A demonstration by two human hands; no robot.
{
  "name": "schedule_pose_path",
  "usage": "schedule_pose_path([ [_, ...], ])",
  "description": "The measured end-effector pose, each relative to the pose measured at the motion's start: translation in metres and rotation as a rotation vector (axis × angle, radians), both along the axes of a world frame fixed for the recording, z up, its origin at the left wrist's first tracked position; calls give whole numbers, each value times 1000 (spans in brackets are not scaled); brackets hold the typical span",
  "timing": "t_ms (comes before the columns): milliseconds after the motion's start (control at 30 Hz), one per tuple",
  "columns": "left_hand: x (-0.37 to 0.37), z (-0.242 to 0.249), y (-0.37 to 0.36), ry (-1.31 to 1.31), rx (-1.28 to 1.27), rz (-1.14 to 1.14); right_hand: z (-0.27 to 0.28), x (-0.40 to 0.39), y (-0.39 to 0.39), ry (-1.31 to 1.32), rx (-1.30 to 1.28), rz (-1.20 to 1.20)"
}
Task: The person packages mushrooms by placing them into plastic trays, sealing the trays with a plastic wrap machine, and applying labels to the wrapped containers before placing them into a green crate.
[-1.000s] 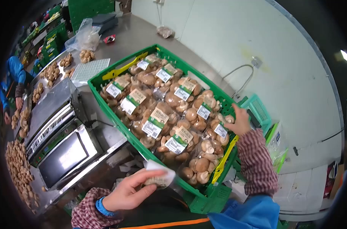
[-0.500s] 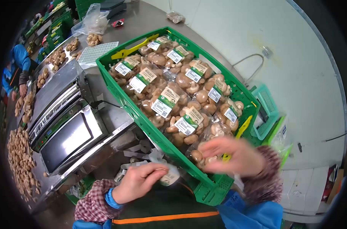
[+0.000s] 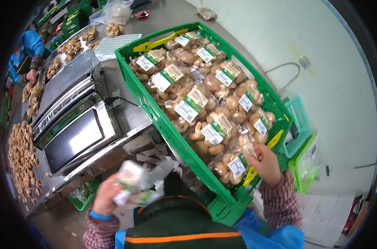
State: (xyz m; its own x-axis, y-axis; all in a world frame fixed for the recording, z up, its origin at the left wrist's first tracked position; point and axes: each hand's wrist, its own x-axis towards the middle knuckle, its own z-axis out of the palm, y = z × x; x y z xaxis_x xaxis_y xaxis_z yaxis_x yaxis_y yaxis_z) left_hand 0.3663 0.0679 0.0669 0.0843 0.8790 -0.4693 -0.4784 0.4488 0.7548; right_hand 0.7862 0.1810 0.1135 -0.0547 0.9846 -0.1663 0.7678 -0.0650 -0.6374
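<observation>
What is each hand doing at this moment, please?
Left hand: closed on a blurred roll of labels.
Right hand: fingers pinched on the nearest mushroom pack in the green crate.

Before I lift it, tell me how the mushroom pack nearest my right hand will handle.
The mushroom pack looks film-wrapped, so probably slick and crinkly. The lumpy mushrooms suggest it may sag and bruise if squeezed. It is likely light for its bulk; the right hand rests at its edge in the green crate.

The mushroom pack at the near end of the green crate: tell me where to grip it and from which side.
Probably from above, at its near-right edge, where the right hand already is. The mushroom pack lies flat with its label up; the green crate wall and neighbouring packs block the sides.
</observation>
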Motion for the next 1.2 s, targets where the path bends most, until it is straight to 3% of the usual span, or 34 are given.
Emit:
schedule_pose_path([
  [33, -19, 4, -18, -66, 98, 218, 2, -8, -3, -45, 108, 9],
  [67, -55, -18, -49, -190, 263, 290, 18, -28, -9, 8, 135, -150],
  [100, -100, -40, -92, -306, 425, 357, 12, -25, -13, -225, 420, -112],
  [167, -178, -64, -188, 211, 84, 1152, 10, -20, -23, -252, 109, -9],
  [200, -207, -58, -211, 235, 95, 1196, -4, -17, -25, -179, 29, 49],
  [233, -234, -47, -244, 486, -1, 1296, -22, -19, -24, -99, -51, 126],
  [300, -274, -18, -320, 977, -250, 1501, -10, -36, -19, -352, 413, 290],
  [367, -295, 6, -400, 1434, -616, 1646, 23, -67, -23, -319, 383, 282],
  [400, -312, -11, -415, 1583, -276, 1438, 29, -81, -26, -225, 345, 213],
  [433, -320, -26, -413, 1660, -282, 1273, 33, -97, -30, -143, 293, 140],
  [467, -297, -12, -357, 1468, -379, 1241, 36, -114, -29, -89, 273, 169],
  [533, -316, -81, -359, 1721, -314, 884, 38, -160, -24, -67, 339, 309],
  [633, -289, -81, -293, 1137, -263, 920, 40, -260, -18, -19, 402, 592],
  [733, -309, -124, -284, 1133, -251, 977, 45, -363, -33, 1, 368, 776],
  [867, -342, -168, -265, 986, -277, 1092, 46, -435, -64, 14, 272, 909],
  [900, -346, -155, -253, 964, -302, 1089, 48, -444, -69, -20, 267, 928],
  [1033, -378, -190, -233, 793, -248, 1200, 57, -454, -63, -120, 260, 863],
  [1100, -390, -193, -226, 1041, -416, 967, 64, -451, -50, -174, 258, 864],
  [1200, -403, -222, -229, 846, -410, 958, 86, -448, -10, -308, 446, 817],
])
